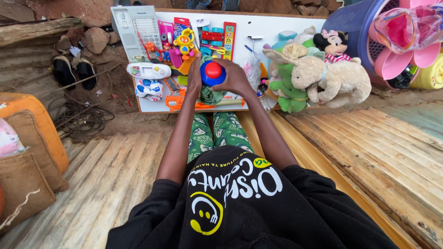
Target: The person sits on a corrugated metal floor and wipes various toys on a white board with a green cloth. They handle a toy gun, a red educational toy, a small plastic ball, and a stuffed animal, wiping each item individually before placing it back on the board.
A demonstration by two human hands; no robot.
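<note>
Head view, looking down on a white board (pixel 286 27) laid across bare earth, with corrugated metal sheeting (pixel 92 184) and wooden planks (pixel 369 147) in the foreground. Both hands meet at the board's near edge around one blue toy with a red dome (pixel 212 73). The left hand (pixel 194 78) presses flat against the toy's left flank, fingers extended upward. The right hand (pixel 235 78) curls around the right flank, fingers partly closed on the blue body, so the toy is clasped between the two palms.

Far left of the grip: one orange cushion (pixel 37 124) and a burlap sack (pixel 23 184), both cut by the frame edge; one pair of dark sandals (pixel 74 71); a tangle of cable (pixel 83 120) on the soil. Just left of the grip: one grey toy telephone (pixel 136 27), one white handheld toy (pixel 148 70), one blue-and-white toy car (pixel 148 88). Beyond the grip lies a heap of small plastic toys (pixel 184 46), too crowded to count. Beneath the clasped toy sits a green cloth (pixel 211 96), mostly hidden, and an orange toy (pixel 177 102), partly covered by the left forearm.

Right of the grip: four soft toys, namely one beige rabbit (pixel 332 78), one green figure (pixel 288 90), one mouse doll (pixel 334 46) and one pale figure (pixel 295 48) largely hidden behind them. Far right: one blue basket (pixel 350 23), pink plastic ware (pixel 401 50) and a yellow container (pixel 431 74), all cropped.
</note>
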